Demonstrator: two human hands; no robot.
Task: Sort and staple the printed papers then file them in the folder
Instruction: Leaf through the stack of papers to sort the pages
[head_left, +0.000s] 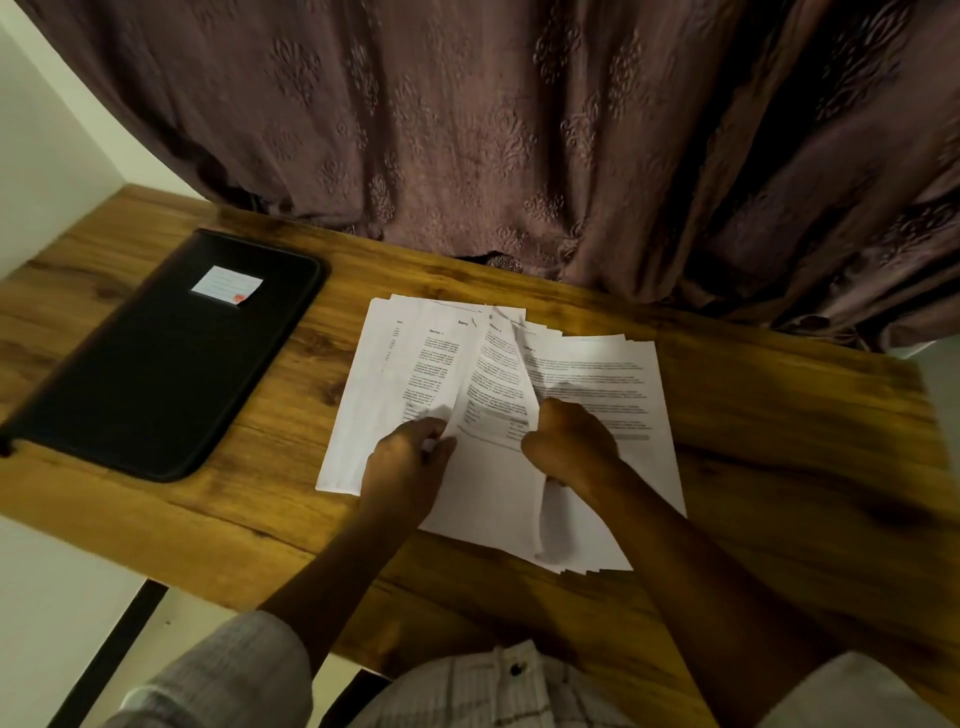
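A loose spread of printed white papers (597, 374) lies on the wooden table (779, 467), fanned out and overlapping. One sheet (493, 384) is raised and bent between my hands. My left hand (408, 457) pinches that sheet's lower left edge. My right hand (569, 447) is curled around its right edge, with fingers tucked under the paper. A black zip folder (156, 364) with a small white label (227, 285) lies flat and closed at the left of the table. No stapler is visible.
A brown patterned curtain (519, 130) hangs along the table's far edge, touching the wood behind the papers. The table's near edge runs diagonally at the lower left, with white floor (62, 597) below it.
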